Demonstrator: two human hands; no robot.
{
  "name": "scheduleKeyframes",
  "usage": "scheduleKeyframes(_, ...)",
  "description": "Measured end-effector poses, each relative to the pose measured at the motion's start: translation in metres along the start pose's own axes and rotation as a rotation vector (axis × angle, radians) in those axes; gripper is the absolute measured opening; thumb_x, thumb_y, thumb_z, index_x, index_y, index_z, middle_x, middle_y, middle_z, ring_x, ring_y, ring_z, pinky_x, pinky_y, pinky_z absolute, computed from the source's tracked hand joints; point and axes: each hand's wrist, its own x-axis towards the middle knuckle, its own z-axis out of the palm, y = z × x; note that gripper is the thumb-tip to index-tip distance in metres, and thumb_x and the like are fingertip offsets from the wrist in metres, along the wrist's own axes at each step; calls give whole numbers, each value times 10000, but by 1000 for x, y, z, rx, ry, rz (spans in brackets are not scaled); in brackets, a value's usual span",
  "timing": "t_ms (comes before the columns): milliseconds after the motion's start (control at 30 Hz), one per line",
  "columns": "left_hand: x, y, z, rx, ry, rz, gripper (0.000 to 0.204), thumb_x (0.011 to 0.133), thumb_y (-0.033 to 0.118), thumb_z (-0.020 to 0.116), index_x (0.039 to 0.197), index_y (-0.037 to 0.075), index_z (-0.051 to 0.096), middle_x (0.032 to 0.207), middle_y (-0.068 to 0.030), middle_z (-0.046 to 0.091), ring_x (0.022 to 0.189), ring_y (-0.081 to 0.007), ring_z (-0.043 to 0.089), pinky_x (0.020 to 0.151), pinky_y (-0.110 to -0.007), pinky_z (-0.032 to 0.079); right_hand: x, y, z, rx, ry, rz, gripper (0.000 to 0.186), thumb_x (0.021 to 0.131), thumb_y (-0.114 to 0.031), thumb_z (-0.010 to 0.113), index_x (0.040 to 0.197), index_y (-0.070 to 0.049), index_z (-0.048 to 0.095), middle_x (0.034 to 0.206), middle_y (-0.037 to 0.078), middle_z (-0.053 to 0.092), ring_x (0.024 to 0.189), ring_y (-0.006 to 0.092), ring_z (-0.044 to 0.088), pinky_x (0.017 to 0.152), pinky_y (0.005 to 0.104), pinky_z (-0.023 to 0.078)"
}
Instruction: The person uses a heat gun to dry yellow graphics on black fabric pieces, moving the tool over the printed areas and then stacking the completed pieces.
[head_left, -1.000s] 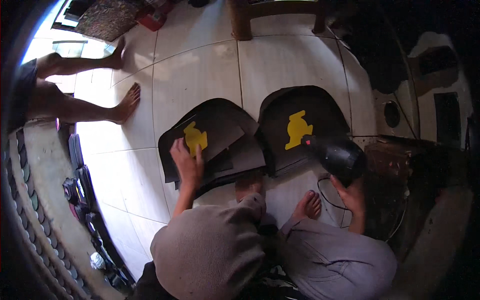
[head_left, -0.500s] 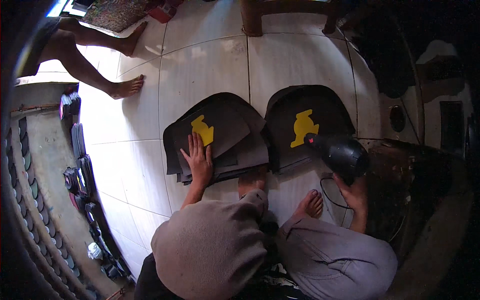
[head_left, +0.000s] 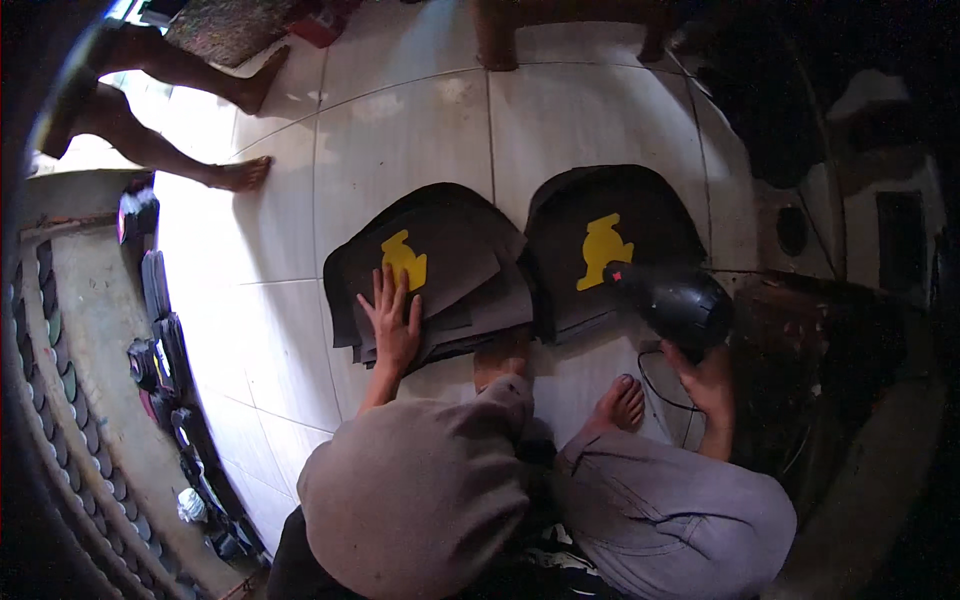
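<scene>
My left hand [head_left: 393,318] lies flat with fingers spread on a loose stack of dark, rounded-top sheets [head_left: 460,262]. Its fingertips touch the lower edge of a yellow cut-out shape [head_left: 403,260] on the top sheet. In my right hand [head_left: 703,385] is the handle of a black hair dryer [head_left: 683,306], its nozzle pointing left. That nozzle hangs over a second dark stack [head_left: 655,225], close beside another yellow cut-out [head_left: 604,250]. My right fingers wrap the handle and are partly hidden below the dryer's body. A dark cord [head_left: 655,388] loops near the grip.
Another person's bare legs [head_left: 165,135] are at upper left on the tiled floor [head_left: 400,130]. My bare feet, one being the right foot [head_left: 620,403], rest just below the stacks. Wooden furniture legs [head_left: 496,40] stand at the top. Dark bundled pieces [head_left: 172,350] line the left side.
The other person's legs have shifted left, and the light has dimmed. The hair dryer sits marginally further left in view. My left hand stays on the stack.
</scene>
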Motion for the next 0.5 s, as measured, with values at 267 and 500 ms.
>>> scheduleKeyframes(267,37,47,-21,-242,215,98,232,851,87,699,1076,57,652,1078,-128,646,1101,-301,594,1009,-463,407,3,3,-6,-113,-19,-75,360,854,-290,731,1073,-10,669,992,156,721,927,285,696,810,387,527)
scheduleKeyframes(500,115,177,26,-557,-58,377,345,870,161,692,1162,3,597,1125,-183,606,1070,-386,577,917,-440,480,-2,1,1,-50,19,-122,366,863,-309,716,1088,-23,671,1004,185,719,945,308,703,815,404,530)
